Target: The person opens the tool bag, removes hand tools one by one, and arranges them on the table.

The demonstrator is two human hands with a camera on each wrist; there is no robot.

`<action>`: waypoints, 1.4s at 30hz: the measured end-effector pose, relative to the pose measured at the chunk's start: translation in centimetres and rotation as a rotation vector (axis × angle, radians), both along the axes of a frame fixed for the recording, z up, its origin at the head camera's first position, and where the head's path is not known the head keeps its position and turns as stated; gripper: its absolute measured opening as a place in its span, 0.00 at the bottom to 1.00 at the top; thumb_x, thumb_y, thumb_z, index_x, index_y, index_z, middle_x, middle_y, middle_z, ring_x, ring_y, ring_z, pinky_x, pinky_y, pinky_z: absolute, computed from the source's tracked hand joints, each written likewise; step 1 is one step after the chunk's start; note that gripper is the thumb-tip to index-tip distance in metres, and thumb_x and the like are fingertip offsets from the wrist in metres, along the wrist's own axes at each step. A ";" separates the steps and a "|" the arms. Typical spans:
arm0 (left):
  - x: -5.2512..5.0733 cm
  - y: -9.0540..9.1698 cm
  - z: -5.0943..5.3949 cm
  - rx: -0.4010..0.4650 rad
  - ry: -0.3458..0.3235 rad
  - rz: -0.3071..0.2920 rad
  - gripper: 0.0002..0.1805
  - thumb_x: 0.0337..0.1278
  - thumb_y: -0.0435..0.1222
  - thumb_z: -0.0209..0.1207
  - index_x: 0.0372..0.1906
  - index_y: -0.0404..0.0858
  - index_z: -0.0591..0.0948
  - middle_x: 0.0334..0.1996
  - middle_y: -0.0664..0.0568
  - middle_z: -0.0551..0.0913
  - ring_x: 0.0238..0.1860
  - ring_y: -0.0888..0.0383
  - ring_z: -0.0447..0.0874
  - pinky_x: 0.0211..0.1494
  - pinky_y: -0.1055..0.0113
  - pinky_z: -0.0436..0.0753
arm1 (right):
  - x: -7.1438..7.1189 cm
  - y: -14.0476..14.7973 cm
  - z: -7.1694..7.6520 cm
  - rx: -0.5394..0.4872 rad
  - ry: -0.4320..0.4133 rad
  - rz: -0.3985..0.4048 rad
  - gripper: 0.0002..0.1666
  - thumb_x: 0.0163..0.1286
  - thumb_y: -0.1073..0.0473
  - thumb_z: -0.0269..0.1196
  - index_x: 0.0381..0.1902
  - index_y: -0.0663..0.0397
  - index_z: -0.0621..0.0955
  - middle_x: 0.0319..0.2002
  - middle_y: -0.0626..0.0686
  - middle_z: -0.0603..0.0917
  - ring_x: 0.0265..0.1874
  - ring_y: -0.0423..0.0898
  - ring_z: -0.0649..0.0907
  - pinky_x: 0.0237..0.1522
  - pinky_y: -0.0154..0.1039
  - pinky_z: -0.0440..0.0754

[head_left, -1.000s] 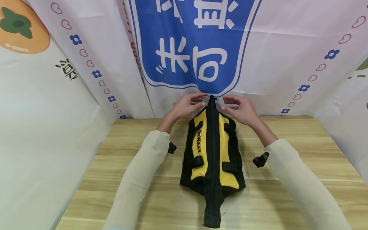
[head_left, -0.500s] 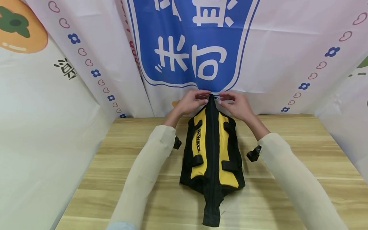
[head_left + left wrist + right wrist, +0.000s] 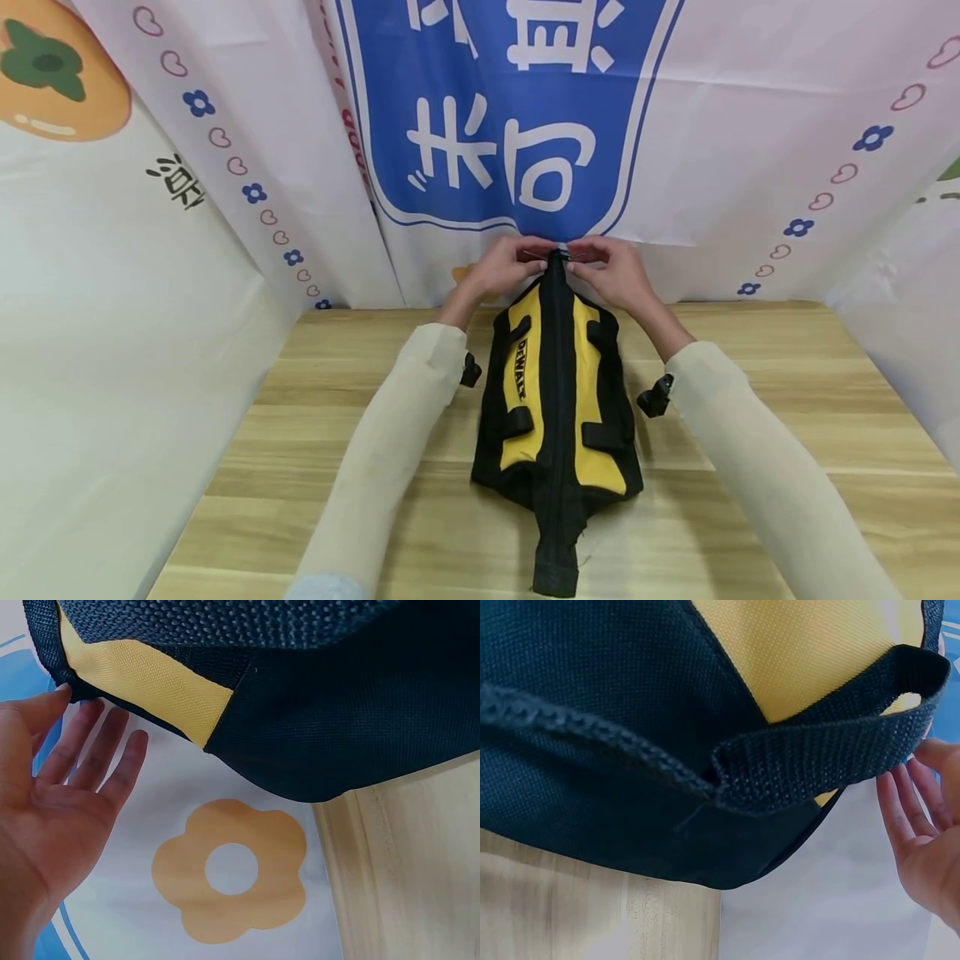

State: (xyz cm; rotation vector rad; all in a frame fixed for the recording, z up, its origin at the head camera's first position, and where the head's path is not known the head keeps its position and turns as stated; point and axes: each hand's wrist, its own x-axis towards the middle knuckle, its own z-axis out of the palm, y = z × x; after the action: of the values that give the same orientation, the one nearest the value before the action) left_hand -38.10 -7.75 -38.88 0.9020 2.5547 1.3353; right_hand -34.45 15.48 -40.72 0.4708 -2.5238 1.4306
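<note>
DEWALT bag point(image 3: 557, 392): on the table, middle of the head view, lying lengthwise, far end next to the backdrop. Can't tell if the two touch.

Biggest first. Backdrop point(image 3: 720, 183): white sheet, hearts and blue flowers printed down both sides, blue panel point(image 3: 487, 83) with white characters in the middle. Table point(image 3: 292, 433): light wood-grain, runs up to the sheet. Left sleeve point(image 3: 397, 442) and right sleeve point(image 3: 757, 458): cream, one on each side of the bag, arms reaching to its far end.

Bag body: yellow panels, black sides, brand name on the left panel. Black centre strip point(image 3: 556, 333) runs the full length, ends in a flat end tab point(image 3: 556, 575) on the near side, sticking out past the body.

Left hand point(image 3: 504, 267): pinches the black far end, thumb tip on the fabric, index mostly hidden, other fingers spread below. Right hand point(image 3: 621, 271): at the same end, opposite side, thumb and index up against the tip; strap blocks the contact in the right wrist view, so can't tell if it pinches.

Flower print point(image 3: 232, 870): orange, on the sheet below the left hand in the left wrist view. Strap point(image 3: 825, 761): black webbing, bowed off the bag's right side. Black wrist devices point(image 3: 656, 397): one at each cuff.
</note>
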 end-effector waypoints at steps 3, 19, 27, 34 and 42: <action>-0.3 0.2 0.0 0.008 0.001 -0.007 0.21 0.78 0.30 0.59 0.70 0.38 0.82 0.65 0.44 0.86 0.64 0.50 0.86 0.72 0.58 0.84 | -0.1 0.0 0.1 0.003 0.009 -0.006 0.17 0.75 0.62 0.70 0.60 0.58 0.87 0.55 0.62 0.91 0.51 0.57 0.91 0.43 0.28 0.88; -0.8 -0.1 -0.1 -0.031 0.021 0.013 0.18 0.79 0.30 0.58 0.66 0.36 0.84 0.62 0.44 0.87 0.59 0.51 0.87 0.69 0.57 0.86 | -0.1 -0.5 0.8 0.044 -0.027 0.071 0.14 0.80 0.64 0.64 0.58 0.61 0.88 0.49 0.65 0.91 0.44 0.60 0.91 0.35 0.26 0.87; -1.0 0.3 0.0 -0.038 0.010 0.018 0.15 0.79 0.32 0.59 0.63 0.37 0.85 0.57 0.44 0.89 0.49 0.51 0.85 0.51 0.64 0.87 | -0.1 -0.3 1.2 0.064 -0.034 0.073 0.13 0.80 0.65 0.63 0.56 0.61 0.88 0.45 0.65 0.91 0.41 0.59 0.90 0.33 0.23 0.83; -1.0 0.6 0.0 -0.023 -0.001 0.062 0.10 0.78 0.31 0.61 0.56 0.36 0.86 0.52 0.43 0.90 0.47 0.50 0.89 0.46 0.63 0.91 | 0.1 -0.4 1.7 0.083 -0.044 0.102 0.13 0.80 0.64 0.62 0.56 0.61 0.88 0.44 0.64 0.91 0.39 0.57 0.90 0.38 0.39 0.91; -1.2 0.9 -0.4 -0.021 0.028 0.085 0.05 0.77 0.31 0.62 0.49 0.36 0.86 0.47 0.44 0.90 0.42 0.50 0.89 0.43 0.63 0.92 | 0.4 -0.3 2.0 0.112 -0.076 0.114 0.14 0.81 0.63 0.61 0.57 0.62 0.87 0.43 0.64 0.92 0.39 0.57 0.90 0.39 0.42 0.91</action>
State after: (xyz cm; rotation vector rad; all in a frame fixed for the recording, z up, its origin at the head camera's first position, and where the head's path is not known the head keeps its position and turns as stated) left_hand -39.31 -6.90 -39.30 0.8231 2.6514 1.3249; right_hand -34.02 15.22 -38.75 0.5993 -2.6883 1.3746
